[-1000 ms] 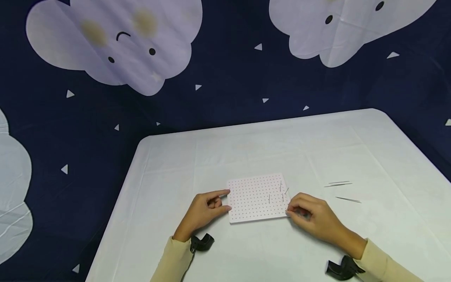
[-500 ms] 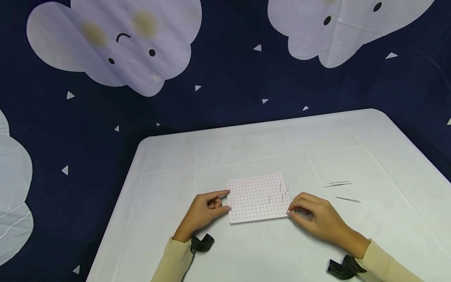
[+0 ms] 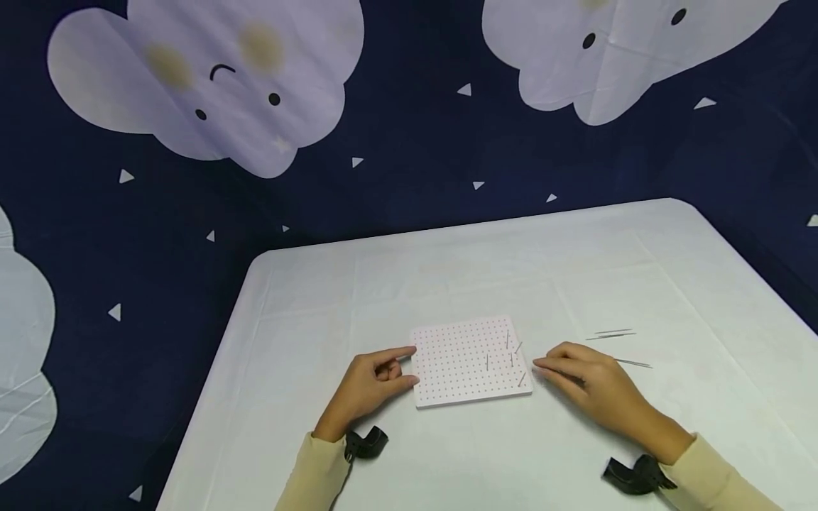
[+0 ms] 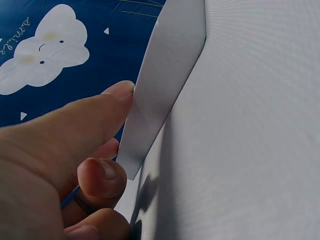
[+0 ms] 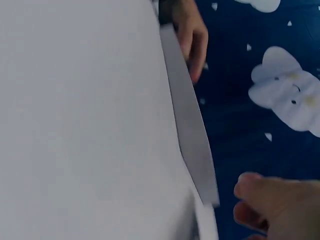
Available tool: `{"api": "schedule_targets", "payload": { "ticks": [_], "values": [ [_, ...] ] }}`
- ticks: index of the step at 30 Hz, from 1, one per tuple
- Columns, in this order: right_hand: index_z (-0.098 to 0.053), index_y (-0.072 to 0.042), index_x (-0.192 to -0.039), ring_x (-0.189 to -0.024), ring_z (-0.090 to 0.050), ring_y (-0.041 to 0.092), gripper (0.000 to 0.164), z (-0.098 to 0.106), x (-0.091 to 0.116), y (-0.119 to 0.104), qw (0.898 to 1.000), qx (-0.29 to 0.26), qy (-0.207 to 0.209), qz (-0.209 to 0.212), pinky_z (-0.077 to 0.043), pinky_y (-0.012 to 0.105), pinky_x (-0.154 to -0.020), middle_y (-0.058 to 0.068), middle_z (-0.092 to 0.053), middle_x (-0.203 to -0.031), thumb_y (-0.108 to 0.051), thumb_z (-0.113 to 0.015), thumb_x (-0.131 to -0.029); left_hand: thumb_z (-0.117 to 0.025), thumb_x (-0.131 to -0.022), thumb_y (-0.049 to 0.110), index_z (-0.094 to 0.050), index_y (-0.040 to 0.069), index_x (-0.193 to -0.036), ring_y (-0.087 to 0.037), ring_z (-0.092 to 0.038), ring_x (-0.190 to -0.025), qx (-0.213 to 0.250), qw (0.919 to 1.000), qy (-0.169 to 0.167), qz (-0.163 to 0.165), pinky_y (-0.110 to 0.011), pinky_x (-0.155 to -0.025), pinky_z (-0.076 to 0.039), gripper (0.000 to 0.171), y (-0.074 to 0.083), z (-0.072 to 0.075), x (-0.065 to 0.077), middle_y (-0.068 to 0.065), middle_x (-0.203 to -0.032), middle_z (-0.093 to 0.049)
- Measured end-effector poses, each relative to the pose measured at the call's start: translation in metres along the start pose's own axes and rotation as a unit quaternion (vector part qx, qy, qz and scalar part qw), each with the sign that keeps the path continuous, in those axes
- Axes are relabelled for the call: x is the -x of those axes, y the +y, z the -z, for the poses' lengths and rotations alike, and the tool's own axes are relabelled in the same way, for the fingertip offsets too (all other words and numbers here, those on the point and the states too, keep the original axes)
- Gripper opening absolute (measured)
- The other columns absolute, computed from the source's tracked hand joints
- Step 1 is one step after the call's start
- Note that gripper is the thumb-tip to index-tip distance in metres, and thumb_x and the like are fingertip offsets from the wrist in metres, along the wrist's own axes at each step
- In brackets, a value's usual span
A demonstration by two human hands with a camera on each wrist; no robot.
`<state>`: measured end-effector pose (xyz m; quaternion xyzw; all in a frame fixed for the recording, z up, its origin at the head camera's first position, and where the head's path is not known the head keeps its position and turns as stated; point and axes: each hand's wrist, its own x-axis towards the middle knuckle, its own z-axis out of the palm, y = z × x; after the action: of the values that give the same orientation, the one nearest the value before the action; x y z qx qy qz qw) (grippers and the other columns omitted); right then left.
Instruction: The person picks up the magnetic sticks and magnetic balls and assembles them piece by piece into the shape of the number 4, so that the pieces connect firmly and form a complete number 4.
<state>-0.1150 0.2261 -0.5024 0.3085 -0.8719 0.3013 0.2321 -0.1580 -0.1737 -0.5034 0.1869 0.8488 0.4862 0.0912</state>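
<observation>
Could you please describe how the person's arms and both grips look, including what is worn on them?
The left sleeve and right sleeve are plain, pale beige. A bent black device sits at each wrist. The left grip and right grip are ungloved. No cable is clear enough to confirm.

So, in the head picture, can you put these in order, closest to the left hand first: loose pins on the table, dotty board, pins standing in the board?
From the left hand:
1. Dotty board: touching it, on its right.
2. Standing pins: toward the board's right side.
3. Loose pins: farthest right, beyond the board.
</observation>
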Motion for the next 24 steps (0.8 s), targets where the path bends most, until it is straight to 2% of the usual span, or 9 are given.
{"api": "schedule_targets", "payload": {
  "ticks": [3,5,8,10,12,15,17,19,24],
  "values": [
    [-0.082,-0.013,-0.106,-0.088,-0.065,0.009,0.028,0.016,-0.002,0.01,0.999,0.053,-0.002,0.0,-0.049,0.023,-0.076,-0.009,-0.067,-0.102,-0.009,-0.083,-0.078,-0.085,-0.087,0.03,-0.072,0.021,-0.13,-0.004,-0.034,-0.056,-0.003,1.0,0.005,-0.004,-0.021,-0.062,-0.039,0.046,0.0,0.0,-0.001,0.011,-0.069,-0.051],
    [-0.082,-0.011,-0.104,-0.086,-0.066,0.013,0.019,0.029,-0.001,0.021,0.996,0.092,0.002,0.003,-0.051,0.029,-0.073,-0.005,-0.068,-0.1,-0.023,-0.076,-0.091,-0.085,-0.087,0.031,-0.072,0.021,-0.13,-0.004,-0.034,-0.055,-0.005,0.9999,0.006,-0.006,-0.021,-0.062,-0.039,0.046,0.0,0.0,-0.001,0.011,-0.069,-0.051],
    [-0.082,-0.007,-0.1,-0.082,-0.066,0.019,0.051,0.048,0.003,0.04,0.988,0.152,0.004,0.008,-0.052,0.038,-0.066,0.002,-0.068,-0.096,-0.046,-0.05,-0.107,-0.084,-0.087,0.032,-0.072,0.021,-0.13,-0.003,-0.034,-0.055,-0.008,0.9999,0.006,-0.007,-0.021,-0.061,-0.038,0.046,0.0,0.001,-0.001,0.011,-0.068,-0.052],
    [-0.081,-0.005,-0.099,-0.08,-0.066,0.024,0.072,0.059,0.007,0.053,0.983,0.184,-0.002,0.008,-0.052,0.043,-0.063,0.005,-0.067,-0.094,-0.054,-0.029,-0.11,-0.084,-0.087,0.032,-0.072,0.021,-0.13,-0.003,-0.033,-0.055,-0.01,0.9999,0.006,-0.008,-0.021,-0.06,-0.038,0.047,0.0,0.001,0.0,0.011,-0.068,-0.051],
    [-0.08,-0.004,-0.099,-0.081,-0.066,0.027,0.077,0.069,0.011,0.064,0.978,0.208,-0.017,0.01,-0.053,0.047,-0.062,0.007,-0.066,-0.094,-0.054,-0.022,-0.11,-0.084,-0.087,0.032,-0.072,0.021,-0.13,-0.003,-0.033,-0.055,-0.01,0.9999,0.007,-0.009,-0.021,-0.06,-0.037,0.047,-0.001,0.001,0.0,0.011,-0.068,-0.051],
    [-0.078,-0.004,-0.102,-0.086,-0.065,0.032,0.04,0.079,0.015,0.074,0.973,0.227,-0.051,0.007,-0.054,0.051,-0.064,0.01,-0.065,-0.097,-0.035,-0.052,-0.108,-0.085,-0.087,0.031,-0.072,0.021,-0.13,-0.003,-0.033,-0.055,-0.008,0.9999,0.008,-0.011,-0.021,-0.06,-0.037,0.047,-0.002,0.001,0.001,0.011,-0.067,-0.05],
    [-0.077,-0.004,-0.102,-0.089,-0.065,0.033,0.016,0.083,0.016,0.077,0.968,0.238,-0.077,0.006,-0.055,0.052,-0.068,0.012,-0.065,-0.099,-0.015,-0.071,-0.093,-0.085,-0.086,0.03,-0.072,0.021,-0.13,-0.004,-0.032,-0.055,-0.006,0.9999,0.009,-0.012,-0.021,-0.06,-0.037,0.046,-0.002,0.001,0.001,0.012,-0.067,-0.049],
    [-0.077,-0.004,-0.102,-0.091,-0.065,0.033,0.03,0.084,0.017,0.077,0.964,0.246,-0.098,0.003,-0.055,0.052,-0.07,0.012,-0.066,-0.1,-0.001,-0.08,-0.072,-0.085,-0.086,0.029,-0.072,0.021,-0.129,-0.004,-0.032,-0.055,-0.003,0.9999,0.009,-0.013,-0.021,-0.06,-0.036,0.046,-0.002,0.0,0.001,0.012,-0.067,-0.049],
    [-0.076,-0.005,-0.097,-0.09,-0.064,0.03,0.03,0.085,0.017,0.075,0.96,0.257,-0.112,0.014,-0.056,0.049,-0.071,0.011,-0.065,-0.1,0.002,-0.081,-0.069,-0.085,-0.086,0.029,-0.072,0.022,-0.129,-0.004,-0.033,-0.055,0.0,0.9999,0.007,-0.011,-0.021,-0.06,-0.037,0.046,-0.002,-0.002,0.0,0.011,-0.067,-0.049]
  ]
}}
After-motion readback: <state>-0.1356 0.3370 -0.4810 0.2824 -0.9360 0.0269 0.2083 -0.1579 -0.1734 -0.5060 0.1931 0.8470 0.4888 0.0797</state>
